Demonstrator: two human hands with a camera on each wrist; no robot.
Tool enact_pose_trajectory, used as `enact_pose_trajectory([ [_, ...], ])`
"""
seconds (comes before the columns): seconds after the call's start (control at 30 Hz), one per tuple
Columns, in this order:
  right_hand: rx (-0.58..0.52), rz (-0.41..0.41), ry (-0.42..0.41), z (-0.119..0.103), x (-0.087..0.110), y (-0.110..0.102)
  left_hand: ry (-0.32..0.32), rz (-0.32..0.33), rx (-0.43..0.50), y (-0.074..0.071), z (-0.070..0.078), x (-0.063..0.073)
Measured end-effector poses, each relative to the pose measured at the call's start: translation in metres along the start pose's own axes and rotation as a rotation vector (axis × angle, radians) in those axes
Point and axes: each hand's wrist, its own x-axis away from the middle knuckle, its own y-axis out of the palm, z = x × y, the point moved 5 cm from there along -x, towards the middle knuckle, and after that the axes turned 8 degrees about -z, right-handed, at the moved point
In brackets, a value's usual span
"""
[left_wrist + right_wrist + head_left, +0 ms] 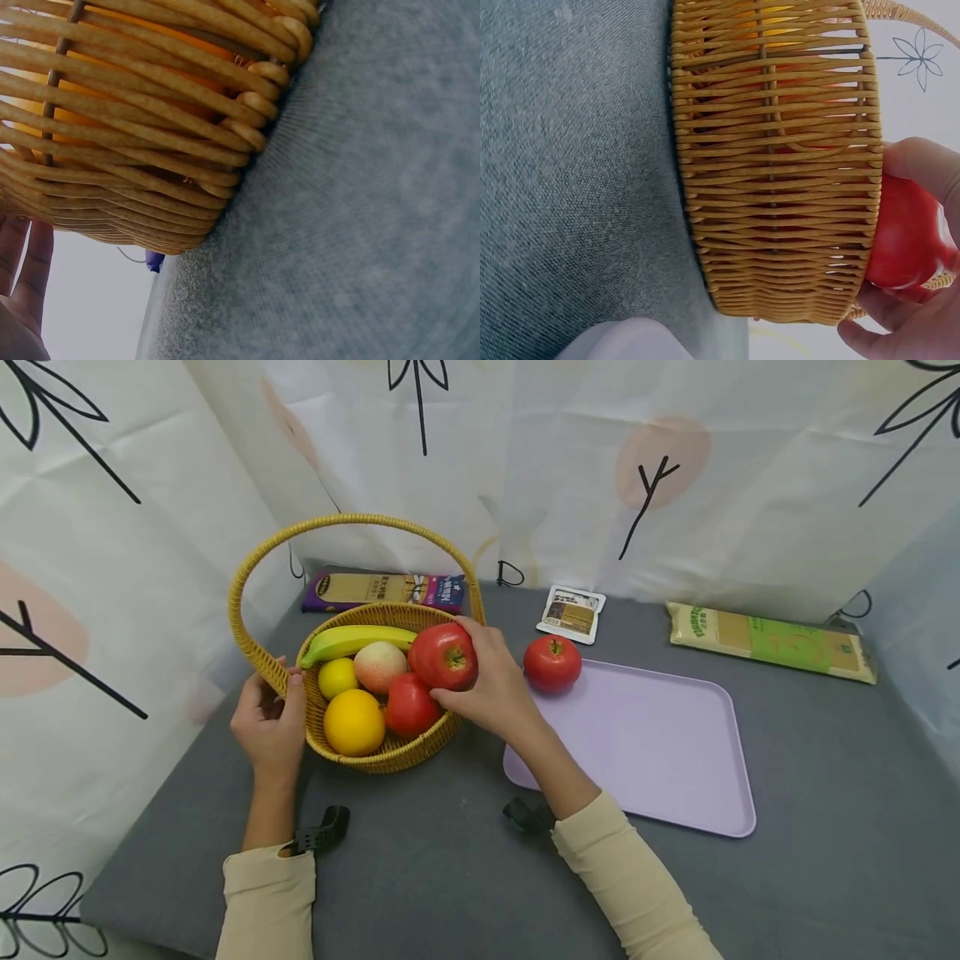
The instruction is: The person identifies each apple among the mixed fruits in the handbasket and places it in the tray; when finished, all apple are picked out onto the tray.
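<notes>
A wicker basket point(405, 758) with a tall hooped handle stands on the left of the table. My left hand point(272, 727) grips the basket where the handle meets the rim on its left side. At the right rim, my right hand point(497, 683) holds a red apple point(437, 653) between thumb and fingers. The right wrist view shows this apple point(904, 232) just over the rim. Inside the basket lie a banana point(356, 642), a peach point(380, 666), a small yellow fruit point(337, 678), an orange point(353, 724) and another red apple point(411, 708).
Right of the basket lies a lilac tray point(660, 752), with a red apple point(552, 663) at its far left corner. Along the back are a purple-ended packet point(375, 590), a small white packet point(572, 613) and a long green-and-yellow packet point(772, 642). A printed curtain rises behind the table.
</notes>
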Motion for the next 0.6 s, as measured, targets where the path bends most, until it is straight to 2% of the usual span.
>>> enact_pose_trajectory([
  [0.6, -0.078, 0.017, 0.040, -0.0027, 0.0092, -0.0062, 0.002, 0.000, 0.014, 0.0007, -0.0001, 0.0003],
])
